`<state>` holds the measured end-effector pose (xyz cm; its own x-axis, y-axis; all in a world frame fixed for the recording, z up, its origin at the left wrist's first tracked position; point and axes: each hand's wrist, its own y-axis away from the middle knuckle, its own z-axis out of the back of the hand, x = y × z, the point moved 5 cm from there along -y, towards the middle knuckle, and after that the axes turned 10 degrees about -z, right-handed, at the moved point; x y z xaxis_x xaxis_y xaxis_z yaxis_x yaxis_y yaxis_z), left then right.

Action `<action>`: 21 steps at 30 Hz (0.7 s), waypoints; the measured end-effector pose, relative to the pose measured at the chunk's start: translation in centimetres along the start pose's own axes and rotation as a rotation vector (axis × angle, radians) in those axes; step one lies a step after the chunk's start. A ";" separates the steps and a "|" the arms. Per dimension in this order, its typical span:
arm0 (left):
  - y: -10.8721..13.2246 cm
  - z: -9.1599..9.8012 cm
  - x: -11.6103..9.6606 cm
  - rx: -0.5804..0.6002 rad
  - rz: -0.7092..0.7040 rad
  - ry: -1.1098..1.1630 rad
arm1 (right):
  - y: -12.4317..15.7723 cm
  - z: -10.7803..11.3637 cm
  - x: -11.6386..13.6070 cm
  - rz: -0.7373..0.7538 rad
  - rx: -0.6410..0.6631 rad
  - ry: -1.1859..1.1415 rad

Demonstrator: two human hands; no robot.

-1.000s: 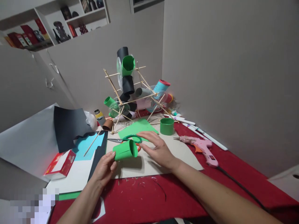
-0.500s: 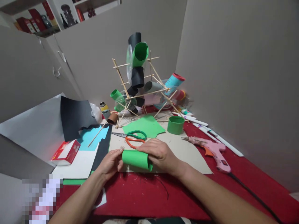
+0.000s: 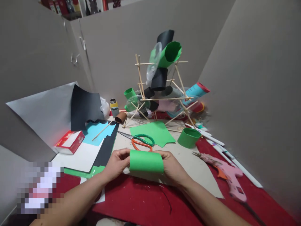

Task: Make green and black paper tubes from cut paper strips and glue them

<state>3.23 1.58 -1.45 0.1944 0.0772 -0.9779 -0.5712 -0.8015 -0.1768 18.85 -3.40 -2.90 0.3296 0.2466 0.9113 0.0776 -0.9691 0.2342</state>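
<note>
Near edge: both forearms are lying low over the red table cover (image 3: 141, 204).

Hands: the left hand (image 3: 118, 163) and the right hand (image 3: 172, 168) are gripping a green paper tube (image 3: 146, 161) between them. One hand is at each end, with the fingers curled closed around the ends.

Axis: the tube's long axis is running left to right, level and crosswise to the person. It is sitting midway between the hands, so neither hand is nearer.

Height: the tube is hanging over the near edge of a cardboard sheet (image 3: 197, 169). I cannot tell whether it is touching the sheet.

Just beyond the tube: scissors (image 3: 139, 141) are lying on the cardboard with the blades pointing left. They are partly overlapping a flat green paper sheet (image 3: 157, 131).

Right side: a short green ring (image 3: 188, 137) is standing near the far right of the cardboard. A pink glue gun (image 3: 227, 175) is lying well apart from the right hand, and the wall is closing in behind it.

Left side: flat white and black sheets are lying there, and a red box (image 3: 70, 142) is sitting farther out.

Open room: bare cardboard is showing to the right of the right hand. Bare red cover is showing below the tube.

Far: a stick frame (image 3: 162, 94) carrying paper tubes is standing in the wall corner, well apart from the hands.
</note>
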 end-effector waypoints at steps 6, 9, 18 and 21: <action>0.4 0.4 0.2 -0.036 0.011 -0.074 | -0.1 0.1 -1.2 -0.072 0.003 -0.010; 0.5 0.2 0.2 -0.009 0.001 -0.066 | 0.0 0.3 -1.4 -0.082 -0.008 0.002; 0.7 0.0 0.3 0.042 -0.084 -0.109 | 0.3 -0.2 -0.8 -0.067 -0.056 0.020; 0.7 -0.1 0.5 0.031 -0.037 -0.062 | 0.4 -0.3 -0.6 -0.062 -0.064 0.060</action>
<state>3.00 1.02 -2.01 0.1671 0.1438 -0.9754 -0.5889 -0.7789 -0.2157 18.43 -3.91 -3.23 0.2687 0.3075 0.9128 0.0351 -0.9502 0.3097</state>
